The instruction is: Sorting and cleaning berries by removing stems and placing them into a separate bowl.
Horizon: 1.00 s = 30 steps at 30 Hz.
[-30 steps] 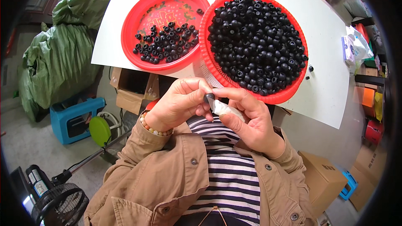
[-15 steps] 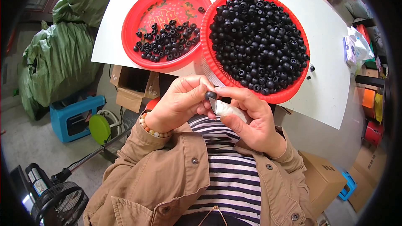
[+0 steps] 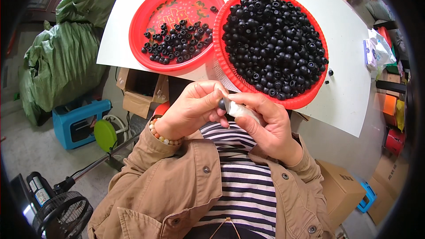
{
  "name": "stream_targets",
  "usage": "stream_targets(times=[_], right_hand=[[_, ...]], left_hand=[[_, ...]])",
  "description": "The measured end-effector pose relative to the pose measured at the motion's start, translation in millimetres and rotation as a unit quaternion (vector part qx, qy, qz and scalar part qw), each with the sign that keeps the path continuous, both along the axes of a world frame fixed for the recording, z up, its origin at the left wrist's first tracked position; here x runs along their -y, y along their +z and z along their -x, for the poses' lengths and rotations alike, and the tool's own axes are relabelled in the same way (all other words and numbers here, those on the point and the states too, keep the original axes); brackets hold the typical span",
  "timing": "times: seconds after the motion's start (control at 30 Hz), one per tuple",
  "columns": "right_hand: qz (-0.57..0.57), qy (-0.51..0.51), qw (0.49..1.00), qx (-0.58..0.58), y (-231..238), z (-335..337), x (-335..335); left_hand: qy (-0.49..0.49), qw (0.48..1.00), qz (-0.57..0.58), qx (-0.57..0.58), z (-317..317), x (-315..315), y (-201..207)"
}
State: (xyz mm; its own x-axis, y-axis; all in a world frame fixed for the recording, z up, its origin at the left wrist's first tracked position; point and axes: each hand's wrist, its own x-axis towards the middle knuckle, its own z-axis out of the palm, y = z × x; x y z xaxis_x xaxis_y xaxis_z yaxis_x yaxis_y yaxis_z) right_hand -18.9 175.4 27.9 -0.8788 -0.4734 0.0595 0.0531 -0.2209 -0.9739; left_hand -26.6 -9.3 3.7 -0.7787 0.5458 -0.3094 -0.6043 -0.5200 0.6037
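Above my lap, just off the table's near edge, my two hands meet. My left hand pinches a small round black piece between its fingers. A short blade wrapped in white is gripped in my right hand, its flat grey tip against the black piece. Fingers partly cover both the piece and the tip. Beyond my hands a red basket is heaped with similar black pieces. To its left, a round red tray holds a loose spread of them, several with hollow openings showing.
Both containers stand on a white table, with a couple of stray black pieces right of the basket. An open cardboard box sits below the table's left edge. Green sacks, a blue stool and a fan are at left.
The blade has turned and now covers more of the black piece. My hands otherwise stay in nearly the same place, and the containers look unchanged.
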Motion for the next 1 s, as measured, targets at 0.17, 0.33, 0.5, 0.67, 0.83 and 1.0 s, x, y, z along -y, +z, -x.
stream_targets(times=[0.17,0.33,0.5,0.67,0.83,1.0], right_hand=[[0.032,-0.037,0.998,0.04,1,-1,1],[-0.037,-0.026,0.998,0.038,-5,-4,8],[-0.012,-0.055,0.998,0.041,-5,-4,8],[-0.076,0.036,0.994,0.07,-14,-15,13],[-0.166,0.152,0.97,0.096,-49,-28,21],[-0.204,0.13,0.967,0.077,-57,-26,17]], left_hand=[[-0.022,0.999,-0.034,-0.005,1,3,-4],[-0.056,0.997,0.024,-0.039,-6,-1,-4],[-0.06,0.997,-0.023,-0.03,-5,4,2],[0.106,0.955,0.227,-0.161,21,37,7],[0.301,0.791,0.488,-0.211,74,96,-4],[0.305,0.782,0.503,-0.207,96,124,-18]])
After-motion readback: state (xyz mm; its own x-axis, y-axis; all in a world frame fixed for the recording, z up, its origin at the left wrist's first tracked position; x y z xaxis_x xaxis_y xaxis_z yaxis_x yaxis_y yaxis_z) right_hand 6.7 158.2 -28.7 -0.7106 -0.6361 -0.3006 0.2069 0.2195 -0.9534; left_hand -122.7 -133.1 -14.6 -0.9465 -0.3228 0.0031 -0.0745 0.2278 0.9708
